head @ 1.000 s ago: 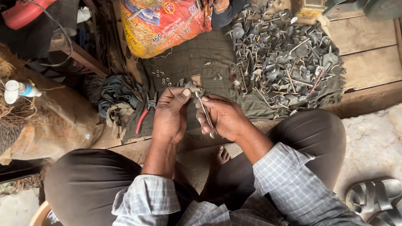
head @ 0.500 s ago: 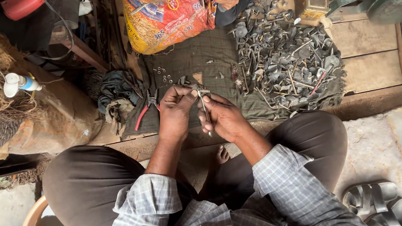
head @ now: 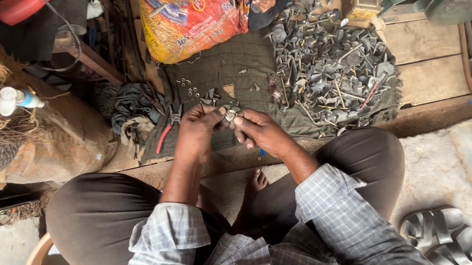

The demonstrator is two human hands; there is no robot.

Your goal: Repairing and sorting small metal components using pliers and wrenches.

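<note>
A: What is the person doing with the left hand and the right hand?

B: Both hands are meeting over the dark green checked cloth, and the fingertips of each are pinching the same small round grey metal piece. The piece is sitting between the two thumbs, lifted clear of the cloth, just above the person's knees.

A: So which step is that, by the look of it?

B: Judging from the grip, the person is fitting or turning the small piece by hand, an assembling step rather than a picking one. Whether a second part is hidden under the fingers cannot be told.

A: What is lying about them?

B: The red-handled pliers are resting on the cloth just left of the left hand, untouched. A heap of grey metal bolts and discs is lying well to the right, and small loose washers are scattered beyond the hands.

A: And the next move?

B: It is probably calling for a steady pinch, so the piece is not slipping into the clutter.
</note>
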